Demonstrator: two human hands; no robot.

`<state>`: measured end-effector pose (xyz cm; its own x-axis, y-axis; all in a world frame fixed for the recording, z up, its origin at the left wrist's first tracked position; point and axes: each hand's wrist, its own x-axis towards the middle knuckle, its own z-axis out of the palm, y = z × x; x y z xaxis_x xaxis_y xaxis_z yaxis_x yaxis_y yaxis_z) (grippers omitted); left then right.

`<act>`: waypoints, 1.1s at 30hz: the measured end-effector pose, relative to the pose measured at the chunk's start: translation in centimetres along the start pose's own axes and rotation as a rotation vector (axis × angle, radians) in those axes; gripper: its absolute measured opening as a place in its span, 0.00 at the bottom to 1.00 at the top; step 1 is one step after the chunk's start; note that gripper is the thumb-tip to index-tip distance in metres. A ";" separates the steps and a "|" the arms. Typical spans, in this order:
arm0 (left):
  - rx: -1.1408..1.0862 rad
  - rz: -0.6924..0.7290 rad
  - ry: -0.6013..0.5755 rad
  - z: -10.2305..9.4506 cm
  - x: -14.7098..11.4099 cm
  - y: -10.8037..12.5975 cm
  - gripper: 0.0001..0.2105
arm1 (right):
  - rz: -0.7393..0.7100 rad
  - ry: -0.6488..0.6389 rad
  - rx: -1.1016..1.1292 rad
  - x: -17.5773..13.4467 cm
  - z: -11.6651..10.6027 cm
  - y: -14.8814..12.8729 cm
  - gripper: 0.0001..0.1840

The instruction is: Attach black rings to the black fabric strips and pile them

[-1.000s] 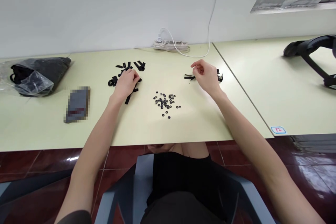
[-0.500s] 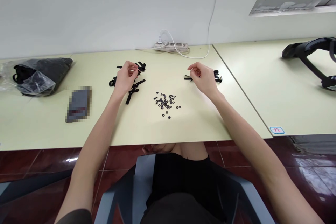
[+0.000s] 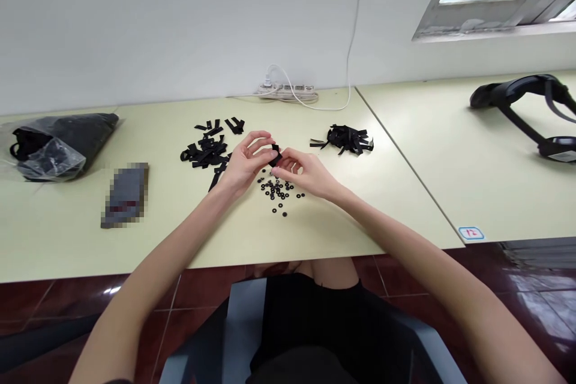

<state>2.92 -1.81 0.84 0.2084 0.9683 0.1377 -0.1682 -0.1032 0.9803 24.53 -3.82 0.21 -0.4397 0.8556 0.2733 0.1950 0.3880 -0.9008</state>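
My left hand (image 3: 246, 163) pinches a short black fabric strip (image 3: 275, 156), which looks folded or bent, between thumb and fingertips. From the other side, my right hand (image 3: 308, 174) has its curled fingers and thumb closed at the strip's edge. Both hands meet above the middle of the table, just behind a scatter of small black rings (image 3: 276, 189). To the left lies a loose pile of black strips (image 3: 204, 152), partly covered by my left hand. Another heap of black strips (image 3: 346, 139) lies to the right, apart from my right hand.
A power strip (image 3: 288, 92) with a white cable sits against the wall. At the left are a clear plastic bag (image 3: 67, 144) with black material and a blurred dark object (image 3: 126, 195). A black headset-like device (image 3: 526, 102) rests on the right-hand table.
Both hands have moved inward from the two side piles and come together over the centre. A black strip now shows between them. The right heap is uncovered.
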 end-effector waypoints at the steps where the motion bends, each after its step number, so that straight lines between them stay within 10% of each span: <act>1: -0.005 0.010 -0.001 0.2 -0.1 0.0 0.26 | 0.010 0.009 0.018 0.0 0.1 0.0 0.19; 26: 0.020 0.106 0.120 0.7 -0.4 -0.3 0.28 | -0.039 0.146 0.225 0.5 -1.1 -0.1 0.12; 33: 0.306 0.024 -0.166 0.7 -1.1 0.9 0.20 | -0.046 0.291 0.118 0.6 -2.1 -0.2 0.14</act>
<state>3.24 -3.14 1.72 0.3664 0.9170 0.1576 0.1167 -0.2134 0.9700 26.05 -2.68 1.21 -0.1726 0.9068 0.3846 0.0706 0.4008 -0.9134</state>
